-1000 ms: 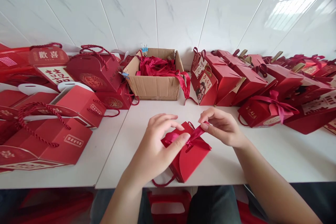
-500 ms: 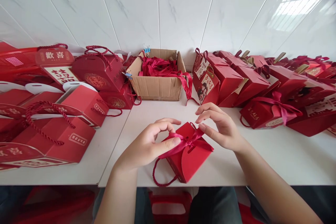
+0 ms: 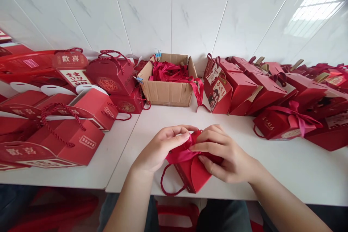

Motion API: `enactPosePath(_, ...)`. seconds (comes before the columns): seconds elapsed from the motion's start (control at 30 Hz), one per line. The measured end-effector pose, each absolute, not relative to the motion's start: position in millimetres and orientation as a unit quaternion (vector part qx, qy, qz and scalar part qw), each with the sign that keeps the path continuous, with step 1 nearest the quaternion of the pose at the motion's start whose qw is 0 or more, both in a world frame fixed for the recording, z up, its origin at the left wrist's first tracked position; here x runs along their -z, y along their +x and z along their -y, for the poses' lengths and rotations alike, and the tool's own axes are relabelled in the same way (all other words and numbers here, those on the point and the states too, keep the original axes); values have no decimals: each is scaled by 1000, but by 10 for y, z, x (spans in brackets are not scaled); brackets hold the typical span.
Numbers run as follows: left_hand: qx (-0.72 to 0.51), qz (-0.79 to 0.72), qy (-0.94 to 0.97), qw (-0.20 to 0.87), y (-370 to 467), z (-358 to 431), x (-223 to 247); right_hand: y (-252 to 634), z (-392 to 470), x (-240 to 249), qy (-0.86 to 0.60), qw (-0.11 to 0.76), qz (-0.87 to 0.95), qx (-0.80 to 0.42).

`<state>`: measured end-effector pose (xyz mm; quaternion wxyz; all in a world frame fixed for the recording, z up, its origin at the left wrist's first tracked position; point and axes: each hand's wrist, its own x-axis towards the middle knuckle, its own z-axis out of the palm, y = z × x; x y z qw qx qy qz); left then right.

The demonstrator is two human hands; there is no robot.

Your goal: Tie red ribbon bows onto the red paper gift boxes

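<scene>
A small red gift box point(image 3: 196, 175) with a twisted cord handle lies on the white table near its front edge. Across its top runs a dark pink ribbon point(image 3: 181, 155), partly covered by fingers. My left hand point(image 3: 168, 145) pinches the ribbon's left part between thumb and fingers. Over the right part of the box lies my right hand point(image 3: 221, 152), its fingertips closed on the ribbon by the knot. The knot itself is mostly hidden.
Behind the box, a cardboard carton point(image 3: 166, 93) holds loose red ribbons. Red boxes with cord handles point(image 3: 63, 141) stand at the left. More red boxes point(image 3: 243, 83) line the right, one ribboned box point(image 3: 276, 123) in front. A tiled wall rises behind.
My right hand has come down and left onto the ribbon from above the box. My left hand's thumb and fingers have closed on the ribbon. The view has shifted slightly.
</scene>
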<state>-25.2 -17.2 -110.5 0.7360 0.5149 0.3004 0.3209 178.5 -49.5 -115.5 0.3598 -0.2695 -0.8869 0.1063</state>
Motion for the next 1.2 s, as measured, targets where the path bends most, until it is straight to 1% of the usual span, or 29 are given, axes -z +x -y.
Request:
enactPosePath(0.23,-329,-306,491,747,-224,157,1117,1769,510,1164,-283,369,879,-104)
enactPosePath(0.33,-313,-325,488,747,-222,145,1116,1781,504,1168,-274,370,881,-112)
enactPosePath(0.5,-331,-322,525,715,-215,159,1115,1814,497,1173,-269,370,880,-127)
enactPosePath(0.67,-336,-315,517,721,-199,175,1130,1817,495,1160,-262,361,883,-146)
enactPosePath(1.0,-336,-350,526,698,-215,179,1104,1805,493,1114,-263,342,887,-165)
enactPosePath(1.2,-337,-334,554,684,-248,199,1056,1811,526,1084,-243,334,892,-181)
